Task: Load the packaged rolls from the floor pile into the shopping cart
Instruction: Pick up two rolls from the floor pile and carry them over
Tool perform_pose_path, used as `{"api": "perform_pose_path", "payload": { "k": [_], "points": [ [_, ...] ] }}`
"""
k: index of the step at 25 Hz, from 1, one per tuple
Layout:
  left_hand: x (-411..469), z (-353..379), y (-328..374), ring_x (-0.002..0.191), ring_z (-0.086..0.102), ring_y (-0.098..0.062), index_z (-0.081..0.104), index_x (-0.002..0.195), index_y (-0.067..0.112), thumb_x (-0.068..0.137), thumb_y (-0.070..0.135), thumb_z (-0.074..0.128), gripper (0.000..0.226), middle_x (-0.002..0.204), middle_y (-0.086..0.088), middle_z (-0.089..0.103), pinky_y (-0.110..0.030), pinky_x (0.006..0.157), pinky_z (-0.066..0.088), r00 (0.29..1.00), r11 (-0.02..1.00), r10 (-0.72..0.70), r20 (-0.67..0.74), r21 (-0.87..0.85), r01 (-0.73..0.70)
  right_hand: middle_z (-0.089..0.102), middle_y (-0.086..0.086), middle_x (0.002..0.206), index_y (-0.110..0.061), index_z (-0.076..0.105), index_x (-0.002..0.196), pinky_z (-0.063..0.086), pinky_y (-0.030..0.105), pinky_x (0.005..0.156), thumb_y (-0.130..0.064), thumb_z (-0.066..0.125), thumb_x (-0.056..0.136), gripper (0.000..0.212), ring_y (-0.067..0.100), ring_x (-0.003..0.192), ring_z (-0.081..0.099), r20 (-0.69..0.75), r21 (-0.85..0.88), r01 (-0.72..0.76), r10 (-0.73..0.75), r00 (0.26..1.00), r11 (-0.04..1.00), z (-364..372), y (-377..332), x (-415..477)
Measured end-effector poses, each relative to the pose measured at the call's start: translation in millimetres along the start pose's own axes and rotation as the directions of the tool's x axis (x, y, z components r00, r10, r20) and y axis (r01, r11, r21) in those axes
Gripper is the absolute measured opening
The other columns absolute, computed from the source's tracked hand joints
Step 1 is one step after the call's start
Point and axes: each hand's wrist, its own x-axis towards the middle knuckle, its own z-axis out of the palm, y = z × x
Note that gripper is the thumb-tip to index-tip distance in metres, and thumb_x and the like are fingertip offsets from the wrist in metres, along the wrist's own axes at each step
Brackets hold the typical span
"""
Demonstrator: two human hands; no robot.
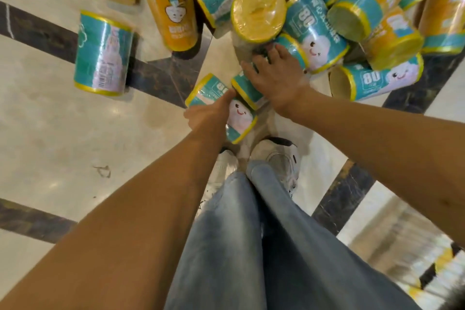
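Note:
A pile of packaged rolls (312, 25) in teal and orange wrap lies on the floor at the top of the view. My left hand (211, 113) grips a teal roll with a smiling face (240, 118) just ahead of my shoes. Right beside it, my right hand (274, 78) reaches down over a second teal roll (245, 90), fingers spread and curved round its top. That roll is mostly hidden under the hand. The two rolls touch each other. The shopping cart is not in view.
A lone teal roll (103, 53) lies apart at the left, and an orange roll (168, 7) lies behind it. My white shoes (279, 158) and jeans fill the lower middle. The floor is pale tile with dark bands (156, 75). Something blurred sits at the lower right.

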Motion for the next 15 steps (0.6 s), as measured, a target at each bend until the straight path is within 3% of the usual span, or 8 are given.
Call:
{"api": "perform_pose_path", "payload": {
  "k": [1,3,6,7,9,12,15],
  "points": [
    [-1,2,-1,0.103,0.062,-0.032,0.051,0.1,0.011,0.054,0.045,0.089,0.068,0.118,-0.016,0.06,-0.042,0.089,0.053,0.998,0.99,-0.055,0.032,-0.129,0.058,0.071,0.017,0.1,-0.011,0.073,0.107,0.053,0.042,0.085,-0.019,0.027,0.083,0.053,0.039,0.095,0.067,-0.062,-0.067,0.004,-0.008,0.998,0.998,4,-2,3],
    [-5,-2,0,0.088,0.067,-0.03,0.05,0.078,0.014,0.047,0.04,0.092,0.058,0.1,-0.014,0.067,-0.044,0.08,0.057,0.998,0.973,-0.043,0.049,-0.225,0.053,0.064,0.018,0.116,-0.008,0.06,0.126,0.047,0.043,0.093,-0.012,0.029,0.089,0.048,0.04,0.108,0.06,-0.154,-0.121,-0.018,-0.001,0.988,0.992,-3,5,2],
    [-27,-29,8,0.088,0.068,-0.026,0.064,0.092,0.01,0.025,0.054,0.086,0.083,0.098,-0.01,0.069,-0.043,0.08,0.057,0.999,0.991,0.044,0.021,-0.13,-0.041,0.058,0.015,0.123,-0.009,0.046,0.136,0.048,0.04,0.086,-0.018,0.054,0.093,0.046,0.035,0.116,0.054,-0.121,0.174,-0.141,0.163,0.979,0.975,-33,15,-20],
    [-39,-43,14,0.089,0.068,-0.025,0.066,0.098,0.01,0.025,0.057,0.084,0.089,0.099,-0.008,0.07,-0.042,0.081,0.057,0.996,0.991,0.087,0.005,-0.101,-0.086,0.056,0.012,0.127,-0.011,0.041,0.139,0.048,0.039,0.084,-0.021,0.055,0.093,0.049,0.033,0.119,0.053,-0.096,0.197,-0.18,0.202,0.975,0.964,-44,15,-31],
    [-68,-76,31,0.097,0.066,-0.024,0.064,0.108,0.011,0.042,0.055,0.087,0.082,0.107,-0.007,0.068,-0.038,0.087,0.054,0.987,0.987,0.16,-0.019,0.025,-0.16,0.052,0.01,0.13,-0.013,0.035,0.14,0.048,0.039,0.081,-0.024,0.061,0.09,0.058,0.031,0.119,0.052,-0.028,0.292,-0.245,0.264,0.964,0.924,-72,15,-55],
    [-125,-125,61,0.116,0.056,-0.027,0.055,0.123,0.006,0.053,0.058,0.083,0.093,0.122,-0.008,0.06,-0.037,0.096,0.047,0.954,0.936,0.298,-0.027,0.205,-0.286,0.054,0.013,0.124,-0.01,0.037,0.134,0.046,0.04,0.081,-0.032,0.072,0.082,0.066,0.035,0.113,0.054,0.117,0.593,-0.363,0.369,0.922,0.719,-141,36,-90],
    [-197,-167,100,0.111,0.059,-0.028,0.057,0.121,0.005,0.043,0.062,0.081,0.099,0.118,-0.009,0.062,-0.042,0.093,0.049,0.917,0.902,0.399,0.011,0.174,-0.395,0.06,0.012,0.117,-0.01,0.047,0.122,0.046,0.039,0.08,-0.045,0.078,0.073,0.068,0.033,0.11,0.057,0.233,0.782,-0.473,0.513,0.826,0.406,-222,65,-126]
  ]
}}
